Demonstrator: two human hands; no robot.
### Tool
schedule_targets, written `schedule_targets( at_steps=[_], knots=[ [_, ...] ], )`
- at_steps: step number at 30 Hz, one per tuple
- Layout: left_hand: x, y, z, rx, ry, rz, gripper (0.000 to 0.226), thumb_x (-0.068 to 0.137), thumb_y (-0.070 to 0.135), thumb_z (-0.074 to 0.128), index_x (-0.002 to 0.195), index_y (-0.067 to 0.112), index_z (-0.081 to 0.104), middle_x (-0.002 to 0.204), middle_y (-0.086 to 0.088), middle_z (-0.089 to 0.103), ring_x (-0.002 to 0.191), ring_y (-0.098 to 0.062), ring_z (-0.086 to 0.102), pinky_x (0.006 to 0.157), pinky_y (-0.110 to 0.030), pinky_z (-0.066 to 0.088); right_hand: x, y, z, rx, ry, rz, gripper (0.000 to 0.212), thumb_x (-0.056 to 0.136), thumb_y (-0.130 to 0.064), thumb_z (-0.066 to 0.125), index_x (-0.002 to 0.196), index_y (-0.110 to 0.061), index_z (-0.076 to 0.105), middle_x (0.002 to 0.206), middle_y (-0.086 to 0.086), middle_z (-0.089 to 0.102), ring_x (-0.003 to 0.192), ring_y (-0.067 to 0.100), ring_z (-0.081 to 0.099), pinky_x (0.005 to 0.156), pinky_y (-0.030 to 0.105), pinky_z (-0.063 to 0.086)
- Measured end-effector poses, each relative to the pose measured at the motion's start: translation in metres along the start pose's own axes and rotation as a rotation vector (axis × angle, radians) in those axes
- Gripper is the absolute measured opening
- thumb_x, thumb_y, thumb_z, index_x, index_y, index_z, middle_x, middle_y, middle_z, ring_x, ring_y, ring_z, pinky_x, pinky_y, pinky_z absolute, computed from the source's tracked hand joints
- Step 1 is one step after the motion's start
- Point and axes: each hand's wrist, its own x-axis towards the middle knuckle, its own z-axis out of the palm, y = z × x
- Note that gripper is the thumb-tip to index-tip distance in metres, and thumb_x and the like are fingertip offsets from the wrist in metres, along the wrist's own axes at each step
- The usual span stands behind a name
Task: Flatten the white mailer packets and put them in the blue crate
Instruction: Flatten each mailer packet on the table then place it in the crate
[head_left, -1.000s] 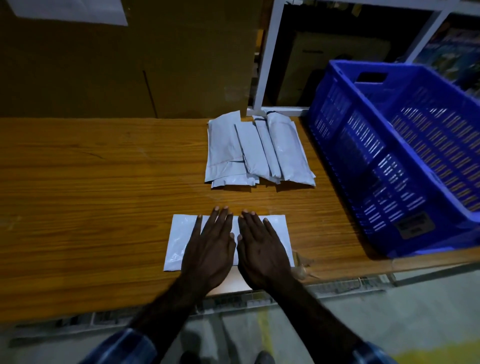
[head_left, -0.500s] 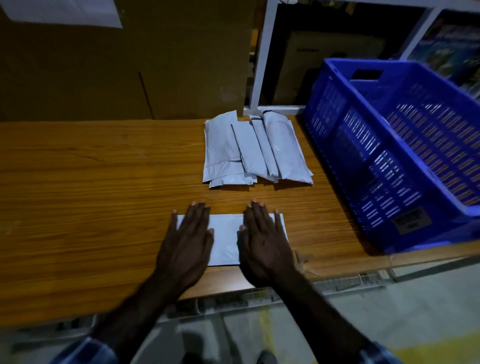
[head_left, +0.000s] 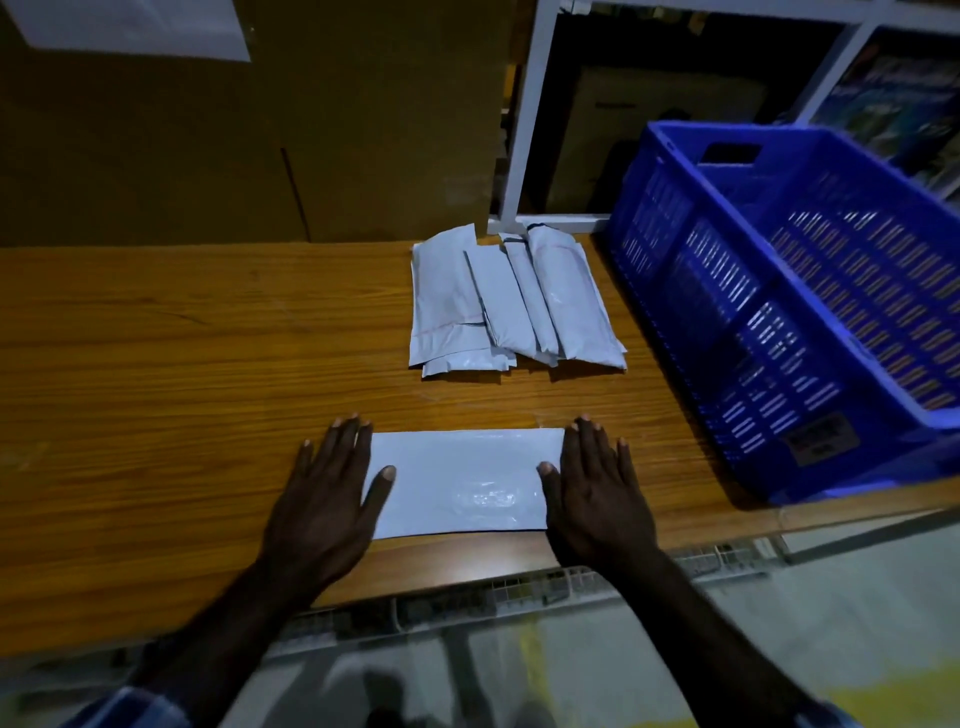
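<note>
One white mailer packet (head_left: 462, 483) lies flat on the wooden table (head_left: 182, 374) near its front edge. My left hand (head_left: 327, 493) presses flat on the packet's left end, fingers straight. My right hand (head_left: 597, 493) presses flat on its right end, also with straight fingers. A pile of several more white mailer packets (head_left: 509, 306) lies farther back on the table. The blue crate (head_left: 789, 312) stands at the right, and the part of its inside that shows holds nothing.
Brown cardboard (head_left: 260, 130) rises behind the table on the left. A white shelf frame (head_left: 524, 114) stands behind the packet pile. The crate overhangs the table's right front corner, with grey floor (head_left: 571, 670) below the table's front edge.
My hands have slid apart from the packet's middle to its two ends, uncovering its centre.
</note>
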Motion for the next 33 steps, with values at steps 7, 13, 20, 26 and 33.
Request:
schedule_targets(
  at_steps=[7,13,20,26,33],
  knots=[
    [-0.024,0.017,-0.001,0.006,-0.002,0.423,0.072,0.099,0.06,0.031,0.154,0.015,0.024,0.162,-0.002,0.018,0.15,-0.016,0.011,0.119,-0.037,0.01,-0.024,-0.018,0.008,0.084,0.092,-0.412,0.058,0.095,-0.031,0.048,0.145,-0.002,0.043,0.15,0.017,0.044,0.139,0.031,0.042,0.108,0.049,0.041],
    [-0.009,0.003,-0.002,0.005,0.083,0.476,0.059,0.09,0.03,0.059,0.144,0.01,0.045,0.149,-0.011,0.043,0.137,-0.026,0.042,0.113,-0.04,0.029,0.0,-0.035,0.002,0.021,0.241,-0.449,0.042,0.098,-0.021,0.046,0.131,0.001,0.06,0.128,0.019,0.064,0.118,0.034,0.061,0.1,0.046,0.05],
    [0.014,-0.006,-0.036,-0.125,0.227,0.503,0.075,0.058,-0.014,0.072,0.128,0.01,0.063,0.127,-0.009,0.065,0.114,-0.026,0.064,0.097,-0.035,0.049,0.015,-0.042,-0.05,-0.078,0.227,-0.359,0.043,0.082,-0.027,0.062,0.119,-0.005,0.066,0.109,0.012,0.071,0.095,0.03,0.068,0.074,0.036,0.057],
    [0.046,0.015,-0.09,-0.189,0.304,0.567,0.048,0.075,0.002,0.056,0.121,0.01,0.067,0.12,-0.009,0.068,0.106,-0.023,0.067,0.097,-0.02,0.042,0.024,-0.038,-0.11,-0.127,0.335,-0.324,0.055,0.063,0.003,0.08,0.117,-0.003,0.068,0.109,0.019,0.071,0.093,0.035,0.069,0.067,0.042,0.057],
    [0.09,0.092,-0.156,-0.14,0.402,0.722,0.048,0.071,-0.013,0.072,0.114,0.007,0.071,0.107,-0.012,0.073,0.092,-0.027,0.072,0.077,-0.039,0.059,0.023,0.001,-0.183,-0.168,0.546,-0.309,0.045,0.075,0.006,0.071,0.119,-0.003,0.066,0.111,0.017,0.07,0.094,0.036,0.067,0.066,0.043,0.058]
  ],
)
